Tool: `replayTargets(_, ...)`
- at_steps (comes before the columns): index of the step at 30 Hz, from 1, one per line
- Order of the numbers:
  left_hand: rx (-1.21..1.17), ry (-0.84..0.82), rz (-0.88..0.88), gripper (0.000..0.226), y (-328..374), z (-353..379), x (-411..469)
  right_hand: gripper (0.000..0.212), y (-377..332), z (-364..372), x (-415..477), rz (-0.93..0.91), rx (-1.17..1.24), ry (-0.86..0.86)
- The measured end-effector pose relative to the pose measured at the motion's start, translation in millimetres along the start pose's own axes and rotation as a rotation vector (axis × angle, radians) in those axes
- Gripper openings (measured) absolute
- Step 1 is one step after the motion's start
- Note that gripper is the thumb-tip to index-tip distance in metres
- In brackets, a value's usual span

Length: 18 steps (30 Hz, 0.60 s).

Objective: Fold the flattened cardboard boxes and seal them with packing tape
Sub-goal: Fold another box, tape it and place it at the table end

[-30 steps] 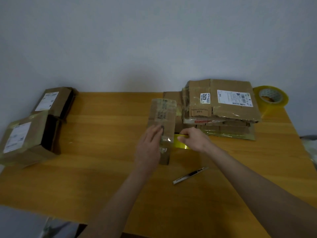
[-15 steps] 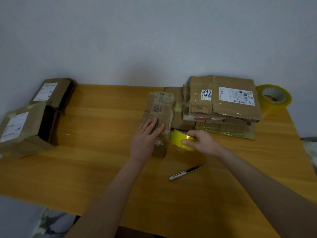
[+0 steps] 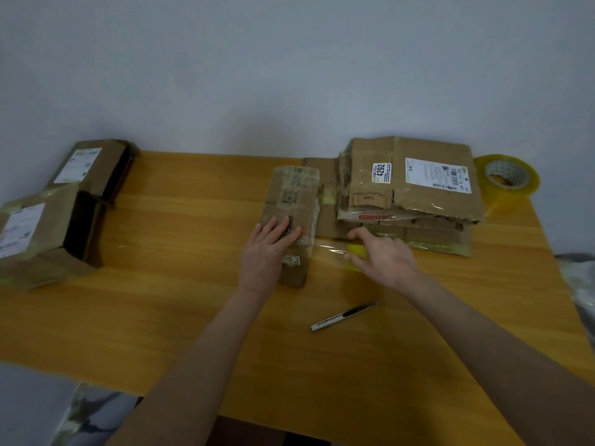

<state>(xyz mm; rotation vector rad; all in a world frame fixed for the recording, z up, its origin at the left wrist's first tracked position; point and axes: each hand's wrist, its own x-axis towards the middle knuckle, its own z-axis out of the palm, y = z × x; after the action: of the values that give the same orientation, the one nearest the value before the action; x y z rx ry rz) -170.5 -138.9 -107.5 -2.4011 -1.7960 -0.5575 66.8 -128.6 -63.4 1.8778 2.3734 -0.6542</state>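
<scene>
Small brown cardboard box (image 3: 294, 201), folded up and streaked with old tape, lay lengthwise near the middle of a yellow-brown wooden surface (image 3: 177, 300), just left of a stack of flattened brown cardboard boxes (image 3: 418, 191) bearing white shipping labels. The person's left hand (image 3: 269, 252) pressed down flat on the near half of the box, fingers straight and slightly spread. The right hand (image 3: 386, 259), blurred, was curled over a small yellow roll of packing tape (image 3: 356, 251) just right of the box, with the index finger stretched toward the stack. A strip of clear tape (image 3: 328, 249) ran taut from the box's right side to the roll, low over the surface. A slim silver-and-black utility knife (image 3: 344, 317) lay on the surface nearer the camera, between the two forearms and apart from both hands. At the far right corner, a larger roll of yellowish transparent tape (image 3: 508, 178) lay beside the stack. Two assembled brown cardboard boxes (image 3: 93, 165) with white labels sat at the left edge, one behind the other, their dark open ends facing right. A plain grey wall (image 3: 289, 75) rose behind the surface.
</scene>
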Motion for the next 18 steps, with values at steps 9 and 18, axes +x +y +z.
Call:
replayTargets(9, 0.07, -0.053, 0.051, 0.071, -0.3, -11.5, -1.4, 0.026, -3.0, 3.2, 3.7, 0.059, 0.206, 0.129)
replayTargets(18, -0.092, -0.293, 0.05, 0.024, 108.4, 16.5, -57.5, 0.023, -18.0, -10.1, 11.0, 0.105, 0.289, 0.207)
